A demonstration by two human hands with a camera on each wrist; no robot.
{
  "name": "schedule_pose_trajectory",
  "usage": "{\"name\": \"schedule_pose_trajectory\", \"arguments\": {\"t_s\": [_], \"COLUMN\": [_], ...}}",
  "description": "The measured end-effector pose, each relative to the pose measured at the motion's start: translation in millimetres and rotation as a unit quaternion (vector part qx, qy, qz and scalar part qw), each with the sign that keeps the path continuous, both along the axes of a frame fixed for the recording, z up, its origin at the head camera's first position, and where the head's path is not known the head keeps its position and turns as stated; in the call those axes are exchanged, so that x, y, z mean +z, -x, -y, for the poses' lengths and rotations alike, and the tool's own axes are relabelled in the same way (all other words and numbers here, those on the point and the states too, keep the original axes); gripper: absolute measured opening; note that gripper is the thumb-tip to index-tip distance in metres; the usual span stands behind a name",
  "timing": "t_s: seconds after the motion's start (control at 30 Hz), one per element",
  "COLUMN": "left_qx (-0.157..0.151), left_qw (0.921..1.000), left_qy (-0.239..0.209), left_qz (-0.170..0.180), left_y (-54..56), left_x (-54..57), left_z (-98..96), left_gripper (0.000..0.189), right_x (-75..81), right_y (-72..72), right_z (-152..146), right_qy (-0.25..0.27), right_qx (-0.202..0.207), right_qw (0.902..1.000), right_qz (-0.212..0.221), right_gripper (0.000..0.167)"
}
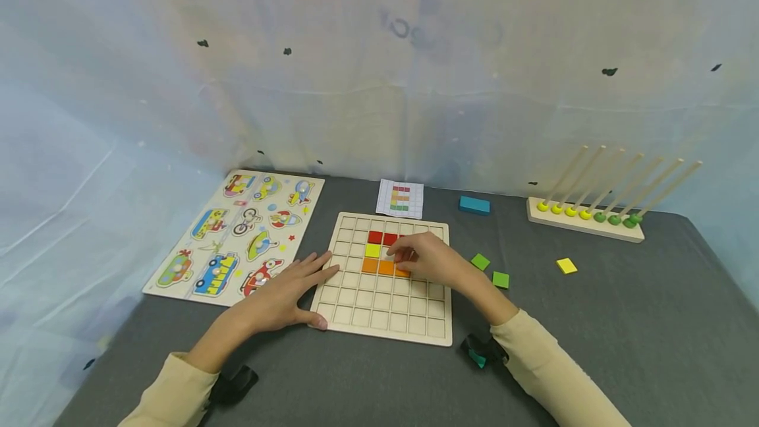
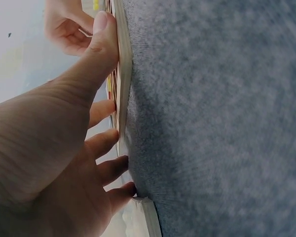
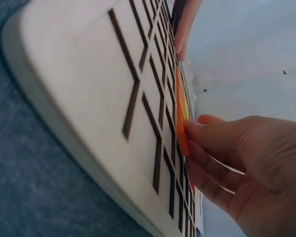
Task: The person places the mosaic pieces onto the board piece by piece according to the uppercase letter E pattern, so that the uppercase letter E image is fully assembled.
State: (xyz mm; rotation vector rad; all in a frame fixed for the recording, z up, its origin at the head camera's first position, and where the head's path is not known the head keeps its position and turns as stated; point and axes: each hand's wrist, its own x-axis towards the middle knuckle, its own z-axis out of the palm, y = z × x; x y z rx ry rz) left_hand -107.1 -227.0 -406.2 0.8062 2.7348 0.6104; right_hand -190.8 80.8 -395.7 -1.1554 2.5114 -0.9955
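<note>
While L grip [image 1: 283,292] lies spread on brd [image 1: 382,317]; R grip [image 1: 431,258] curled, hold unclear, part-hides tiles [image 1: 370,265]; puzzle [image 1: 228,244] L; abacus [image 1: 584,221] R

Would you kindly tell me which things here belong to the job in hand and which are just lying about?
Likely in the job:
board
card
red tiles
orange tiles
yellow tiles
green tiles

Apparently just lying about:
puzzle
blue block
bead rack
</note>
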Motion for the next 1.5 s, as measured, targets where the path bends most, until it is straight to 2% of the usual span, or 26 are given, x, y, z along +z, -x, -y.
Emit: {"name": "schedule_pose_trajectory", "arguments": {"t_s": [0.43, 0.67, 1.0, 1.23, 1.5], "left_qx": [0.000, 0.003, 0.005, 0.001, 0.003], "left_qw": [1.0000, 1.0000, 1.0000, 1.0000, 1.0000], "left_qy": [-0.001, 0.003, 0.002, -0.005, 0.000], "left_qz": [-0.006, -0.001, 0.003, -0.001, 0.007], "left_y": [-0.2, 0.5, 0.7, -0.4, 1.5], "left_x": [1.8, -0.5, -3.4, -1.4, -0.4], "left_z": [-1.7, -0.6, -0.2, 0.9, -0.8], "left_gripper": [0.097, 0.100, 0.101, 0.099, 0.100], "right_x": [4.5, 3.0, 3.3, 4.3, 12.4], "right_y": [-3.6, -4.6, -4.9, -11.0, -13.5], "right_z": [-11.0, -17.9, -17.7, -52.9, -109.0], "right_qy": [-0.008, -0.010, -0.016, -0.012, -0.038], "right_qx": [0.000, 0.003, 0.000, -0.027, -0.098], "right_qw": [0.9999, 1.0000, 0.9997, 0.9995, 0.9942], "right_qz": [-0.009, 0.000, -0.018, -0.014, -0.025], "right_gripper": [0.022, 0.025, 0.024, 0.026, 0.029]}}
